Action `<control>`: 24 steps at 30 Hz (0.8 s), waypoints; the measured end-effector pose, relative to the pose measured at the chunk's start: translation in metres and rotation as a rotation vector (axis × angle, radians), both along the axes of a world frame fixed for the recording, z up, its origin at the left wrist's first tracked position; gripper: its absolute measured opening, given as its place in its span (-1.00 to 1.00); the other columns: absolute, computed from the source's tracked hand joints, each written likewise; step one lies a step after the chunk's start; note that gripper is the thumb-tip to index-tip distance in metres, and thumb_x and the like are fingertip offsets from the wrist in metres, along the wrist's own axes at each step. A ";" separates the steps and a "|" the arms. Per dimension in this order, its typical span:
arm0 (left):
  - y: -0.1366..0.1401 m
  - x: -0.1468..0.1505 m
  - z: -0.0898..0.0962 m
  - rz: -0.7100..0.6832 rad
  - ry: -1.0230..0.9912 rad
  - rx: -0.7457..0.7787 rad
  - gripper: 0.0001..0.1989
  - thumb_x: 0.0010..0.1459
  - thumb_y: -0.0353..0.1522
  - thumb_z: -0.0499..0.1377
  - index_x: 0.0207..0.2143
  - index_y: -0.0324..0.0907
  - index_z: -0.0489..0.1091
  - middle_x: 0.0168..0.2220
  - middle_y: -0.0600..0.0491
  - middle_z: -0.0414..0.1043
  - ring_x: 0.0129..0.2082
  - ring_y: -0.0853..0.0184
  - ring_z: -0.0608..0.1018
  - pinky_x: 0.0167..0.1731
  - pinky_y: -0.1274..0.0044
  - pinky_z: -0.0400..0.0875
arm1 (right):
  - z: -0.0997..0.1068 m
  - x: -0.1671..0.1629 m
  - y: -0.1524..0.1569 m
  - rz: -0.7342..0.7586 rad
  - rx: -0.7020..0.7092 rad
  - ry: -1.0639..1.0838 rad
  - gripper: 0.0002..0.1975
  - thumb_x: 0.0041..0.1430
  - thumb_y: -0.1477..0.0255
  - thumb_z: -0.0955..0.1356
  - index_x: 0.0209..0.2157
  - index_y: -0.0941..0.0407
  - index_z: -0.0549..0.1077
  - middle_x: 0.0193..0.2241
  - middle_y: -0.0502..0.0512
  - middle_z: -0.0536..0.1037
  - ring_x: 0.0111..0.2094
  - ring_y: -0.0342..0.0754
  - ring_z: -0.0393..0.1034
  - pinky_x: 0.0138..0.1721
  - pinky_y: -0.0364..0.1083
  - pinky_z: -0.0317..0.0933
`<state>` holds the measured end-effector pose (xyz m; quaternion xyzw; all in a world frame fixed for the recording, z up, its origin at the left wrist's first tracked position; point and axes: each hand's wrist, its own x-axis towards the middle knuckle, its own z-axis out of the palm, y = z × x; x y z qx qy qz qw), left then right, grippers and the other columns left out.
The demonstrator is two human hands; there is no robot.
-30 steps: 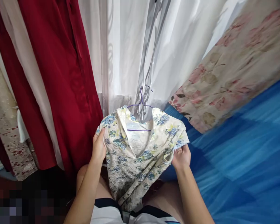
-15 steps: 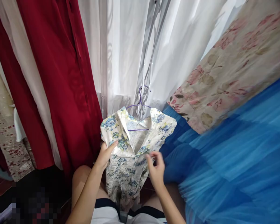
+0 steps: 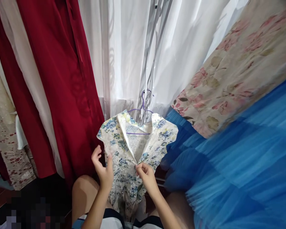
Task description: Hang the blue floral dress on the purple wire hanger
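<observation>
A white dress (image 3: 119,151) with a blue and yellow floral print hangs in front of me on a purple wire hanger (image 3: 143,105). Its V-shaped opening spreads apart down to the chest. At the lowest point of that V, my right hand (image 3: 146,175) pinches the fabric; whether a zip pull sits between the fingertips I cannot make out. My left hand (image 3: 103,168) is open beside the dress's left edge, fingers apart and curved, holding nothing.
Deep red garments (image 3: 59,89) hang to the left, and white sheer cloth (image 3: 124,57) fills the back. On the right are a beige floral cloth (image 3: 219,86) and a ruffled blue tulle skirt (image 3: 228,168). My knees flank the dress's lower part.
My left hand has let go of the dress and moved down and left, its fingers opening. My right hand has moved left to the bottom of the neckline and closed there.
</observation>
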<state>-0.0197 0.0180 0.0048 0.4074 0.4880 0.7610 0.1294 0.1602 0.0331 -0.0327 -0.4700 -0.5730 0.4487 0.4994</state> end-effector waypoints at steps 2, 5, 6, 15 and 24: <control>-0.010 0.020 -0.023 -0.149 0.158 -0.084 -0.59 0.16 -0.35 0.23 0.07 -0.11 0.32 0.11 -0.11 0.35 0.15 0.12 0.37 0.18 0.34 0.17 | -0.002 -0.001 -0.009 0.033 -0.036 0.043 -0.58 0.11 0.06 0.37 -0.58 0.08 0.31 -0.70 -0.04 0.36 -0.66 -0.13 0.13 -0.55 -0.13 0.00; -0.020 0.052 -0.046 -0.448 0.223 -0.197 -0.77 0.22 -0.33 0.15 -0.06 -0.12 0.40 -0.06 -0.09 0.45 0.02 0.13 0.46 0.07 0.36 0.28 | 0.000 -0.004 -0.018 0.097 -0.056 0.116 -0.60 0.11 0.09 0.39 -0.58 0.09 0.32 -0.72 -0.06 0.34 -0.67 -0.14 0.13 -0.56 -0.13 -0.02; -0.021 0.060 -0.049 -0.486 0.208 -0.225 -0.80 0.24 -0.32 0.13 -0.10 -0.13 0.40 -0.10 -0.08 0.47 -0.02 0.13 0.49 0.03 0.37 0.31 | 0.002 -0.004 -0.019 0.116 -0.060 0.135 -0.60 0.10 0.10 0.40 -0.59 0.09 0.32 -0.72 -0.06 0.34 -0.67 -0.14 0.13 -0.56 -0.13 -0.03; -0.012 0.048 -0.040 -0.477 0.493 -0.270 -0.83 0.25 -0.39 0.06 -0.44 -0.15 0.30 -0.39 0.03 0.39 -0.31 0.24 0.45 -0.25 0.49 0.29 | 0.054 0.002 -0.001 0.106 -0.112 0.205 -0.59 0.09 0.18 0.42 -0.66 0.14 0.34 -0.76 -0.08 0.29 -0.73 -0.26 -0.08 -0.63 -0.15 -0.24; -0.010 0.039 -0.046 -0.458 0.666 -0.310 -0.87 0.18 -0.49 0.06 -0.43 -0.15 0.27 -0.36 0.05 0.40 -0.29 0.28 0.45 -0.26 0.52 0.27 | 0.193 0.006 0.083 0.050 0.047 0.505 -0.74 -0.15 0.30 0.52 -0.55 0.19 0.48 -0.71 -0.13 0.22 -0.71 -0.31 -0.11 -0.72 -0.20 -0.32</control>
